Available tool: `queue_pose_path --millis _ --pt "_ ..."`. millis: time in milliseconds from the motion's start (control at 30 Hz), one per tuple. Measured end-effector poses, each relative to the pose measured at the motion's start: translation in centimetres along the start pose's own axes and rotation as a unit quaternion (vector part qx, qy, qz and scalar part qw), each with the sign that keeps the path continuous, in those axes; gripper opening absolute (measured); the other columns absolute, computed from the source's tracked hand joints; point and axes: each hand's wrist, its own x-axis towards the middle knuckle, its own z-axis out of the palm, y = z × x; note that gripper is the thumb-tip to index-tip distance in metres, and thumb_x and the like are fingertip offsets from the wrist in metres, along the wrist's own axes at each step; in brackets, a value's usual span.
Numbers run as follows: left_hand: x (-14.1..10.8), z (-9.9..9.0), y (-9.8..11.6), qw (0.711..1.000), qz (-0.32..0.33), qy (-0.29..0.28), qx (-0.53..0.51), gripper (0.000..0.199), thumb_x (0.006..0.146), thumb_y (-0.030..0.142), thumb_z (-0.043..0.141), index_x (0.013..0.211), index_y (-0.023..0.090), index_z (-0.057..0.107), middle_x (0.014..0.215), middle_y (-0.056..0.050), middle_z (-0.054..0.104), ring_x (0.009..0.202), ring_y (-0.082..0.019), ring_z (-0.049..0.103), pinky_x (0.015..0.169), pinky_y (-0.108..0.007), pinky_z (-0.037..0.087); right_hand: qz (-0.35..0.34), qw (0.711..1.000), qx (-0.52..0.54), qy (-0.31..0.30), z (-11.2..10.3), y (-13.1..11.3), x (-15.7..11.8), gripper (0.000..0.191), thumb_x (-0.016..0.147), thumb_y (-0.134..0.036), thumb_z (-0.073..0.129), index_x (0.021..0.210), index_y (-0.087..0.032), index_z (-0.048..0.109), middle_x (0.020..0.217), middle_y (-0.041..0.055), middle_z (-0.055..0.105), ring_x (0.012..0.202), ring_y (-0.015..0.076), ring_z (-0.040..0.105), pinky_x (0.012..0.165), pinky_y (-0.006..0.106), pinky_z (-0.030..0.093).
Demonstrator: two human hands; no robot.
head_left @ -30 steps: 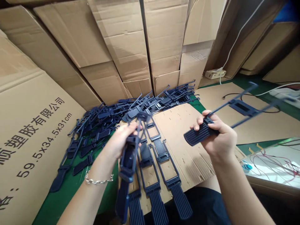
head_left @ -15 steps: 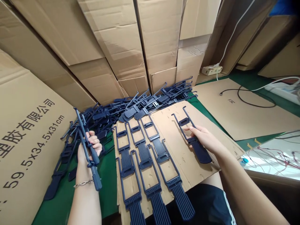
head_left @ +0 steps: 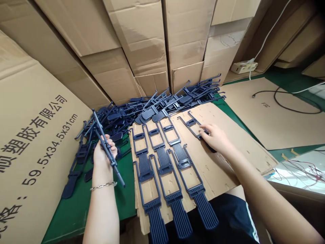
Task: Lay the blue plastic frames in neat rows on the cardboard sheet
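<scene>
My left hand (head_left: 103, 153), wearing a chain bracelet, is closed around a navy plastic bracket (head_left: 118, 175) seen nearly edge-on; whether more than one is in the grip I cannot tell. On the right, my right hand (head_left: 215, 138) grips another bracket (head_left: 191, 122) that lies against the cardboard sheet (head_left: 250, 145). Its hooked frame points away from me, while its paddle end is mostly hidden under the hand. Left of it, several like brackets (head_left: 171, 194) lie in two overlapping rows, ribbed paddles towards me.
Behind the sheet, a loose heap of brackets (head_left: 149, 112) rests against stacked cartons (head_left: 188, 44). A printed carton (head_left: 33, 135) stands at the left on the green table (head_left: 71, 210). At the right are a flat cardboard piece (head_left: 284, 128), a black cable (head_left: 291, 108) and thin wires (head_left: 309, 173).
My right hand has moved its bracket leftward and away from me, down towards the sheet beside the rows. The left hand has turned its load more edge-on. The view has shifted slightly.
</scene>
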Motion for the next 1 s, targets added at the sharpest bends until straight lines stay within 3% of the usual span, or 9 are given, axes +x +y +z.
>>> queue_pose_path --millis 100,200,367,533,733,1000 --pt "0.0 0.2 -0.4 0.999 0.008 0.029 0.012 0.028 0.097 0.025 0.029 0.079 0.013 0.048 0.048 0.005 0.040 0.036 -0.004 0.044 0.032 -0.012 0.029 -0.074 0.992 -0.095 -0.025 1.1 -0.2 0.0 0.035 0.084 -0.029 0.042 0.109 -0.015 0.062 0.130 0.0115 0.043 0.120 0.0276 0.040 0.103 0.043 0.032" --pt "-0.2 0.5 -0.7 1.000 -0.002 0.029 0.012 0.030 0.097 0.025 0.028 0.077 0.014 0.048 0.048 0.005 0.041 0.036 -0.004 0.044 0.033 -0.011 0.029 -0.062 0.985 -0.134 -0.090 1.6 -0.8 -0.2 0.042 0.087 -0.028 0.038 0.123 -0.012 0.052 0.145 0.0135 0.021 0.133 0.0319 0.023 0.107 0.048 0.025" --pt "-0.7 0.9 -1.1 0.999 -0.015 0.032 0.014 0.028 0.096 0.022 0.029 0.076 0.014 0.047 0.049 0.005 0.040 0.037 -0.004 0.044 0.032 -0.011 0.028 -0.036 0.979 -0.085 -0.184 1.8 -2.6 -0.4 0.048 0.092 -0.022 0.026 0.135 -0.005 0.038 0.148 0.0143 0.008 0.138 0.0255 0.008 0.115 0.038 0.013" --pt "-1.0 1.1 -1.6 0.999 -0.019 0.028 0.027 0.026 0.095 0.022 0.031 0.076 0.013 0.047 0.049 0.005 0.041 0.037 -0.005 0.043 0.031 -0.011 0.030 -0.023 0.982 -0.082 -0.171 2.2 -3.6 -0.8 0.049 0.091 -0.019 0.029 0.137 -0.004 0.037 0.148 0.0139 0.010 0.138 0.0237 0.008 0.116 0.034 0.011" --pt "-0.5 0.3 -1.7 0.999 -0.020 0.025 0.002 0.022 0.094 0.021 0.035 0.078 0.013 0.047 0.051 0.004 0.044 0.039 -0.004 0.045 0.034 -0.011 0.032 0.021 0.984 -0.081 -0.156 2.9 -4.9 -1.4 0.050 0.091 -0.018 0.030 0.139 -0.005 0.034 0.147 0.0155 0.011 0.138 0.0251 0.010 0.115 0.038 0.015" --pt "0.0 -0.4 -2.1 0.999 -0.011 0.038 0.014 0.013 0.089 0.017 0.044 0.077 0.013 0.046 0.054 0.003 0.046 0.042 -0.005 0.048 0.036 -0.010 0.035 0.028 0.986 -0.060 -0.151 3.8 -5.8 -1.4 0.051 0.091 -0.017 0.030 0.140 -0.005 0.033 0.147 0.0160 0.008 0.138 0.0260 0.010 0.115 0.036 0.013"
